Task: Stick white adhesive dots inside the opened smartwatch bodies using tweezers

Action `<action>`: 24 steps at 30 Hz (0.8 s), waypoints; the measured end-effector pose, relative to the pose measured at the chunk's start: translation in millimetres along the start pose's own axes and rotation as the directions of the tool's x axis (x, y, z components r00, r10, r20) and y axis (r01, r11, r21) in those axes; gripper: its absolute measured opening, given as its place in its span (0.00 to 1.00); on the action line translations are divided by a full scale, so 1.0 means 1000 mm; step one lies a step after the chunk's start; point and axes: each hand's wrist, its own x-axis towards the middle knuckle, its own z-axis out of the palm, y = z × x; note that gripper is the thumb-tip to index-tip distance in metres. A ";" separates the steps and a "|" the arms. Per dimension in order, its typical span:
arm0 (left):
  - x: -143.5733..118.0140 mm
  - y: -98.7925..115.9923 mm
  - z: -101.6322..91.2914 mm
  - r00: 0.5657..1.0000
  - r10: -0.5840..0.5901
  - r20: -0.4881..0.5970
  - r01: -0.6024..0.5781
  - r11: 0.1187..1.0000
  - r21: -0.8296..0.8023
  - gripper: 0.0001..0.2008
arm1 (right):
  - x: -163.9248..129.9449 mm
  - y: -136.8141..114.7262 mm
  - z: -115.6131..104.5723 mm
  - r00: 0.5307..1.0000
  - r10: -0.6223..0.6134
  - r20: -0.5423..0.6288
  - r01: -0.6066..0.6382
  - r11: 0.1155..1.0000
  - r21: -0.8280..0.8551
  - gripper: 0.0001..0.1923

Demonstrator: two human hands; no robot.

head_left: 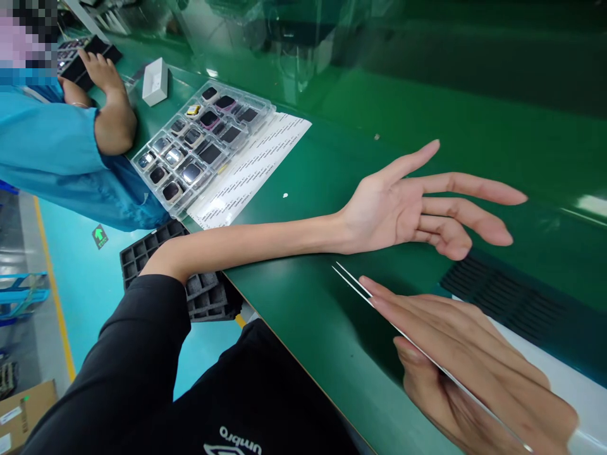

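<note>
Right hand point(478, 373) pinched thin white sheets point(353, 284), thumb beneath, fingers on top. Left hand point(417, 205) hovered just beyond that grip, fingers spread, holding nothing, above the green table point(332, 341).

My left arm stretches across toward two o'clock, forearm bare below a pushed-up black sleeve, palm turned up. My left hand point(408, 208) is spread, thumb raised, fingers loosely fanned and empty. My right hand point(455, 360) sits at five o'clock, fingers straight and flat together, thumb tucked beneath, pinching something thin.
</note>
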 end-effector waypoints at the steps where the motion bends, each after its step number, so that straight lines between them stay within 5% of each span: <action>1: 0.000 0.000 0.001 1.000 -0.004 -0.002 0.004 1.000 -0.006 0.45 | 0.001 -0.002 0.000 1.000 0.011 0.006 -0.011 1.000 0.009 0.42; 7: -0.004 -0.002 0.008 0.989 0.087 -0.117 -0.097 0.991 -0.087 0.46 | -0.004 -0.002 0.001 0.997 0.077 -0.002 -0.077 0.997 -0.022 0.43; 16: 0.007 -0.013 -0.006 0.990 0.130 -0.053 -0.129 0.992 0.004 0.53 | -0.007 -0.004 -0.002 0.982 0.184 -0.031 -0.187 0.974 -0.125 0.39; 24: -0.002 -0.019 0.011 0.970 0.230 -0.075 -0.234 0.971 -0.050 0.39 | -0.007 -0.005 0.003 0.976 0.207 -0.059 -0.214 0.968 -0.133 0.39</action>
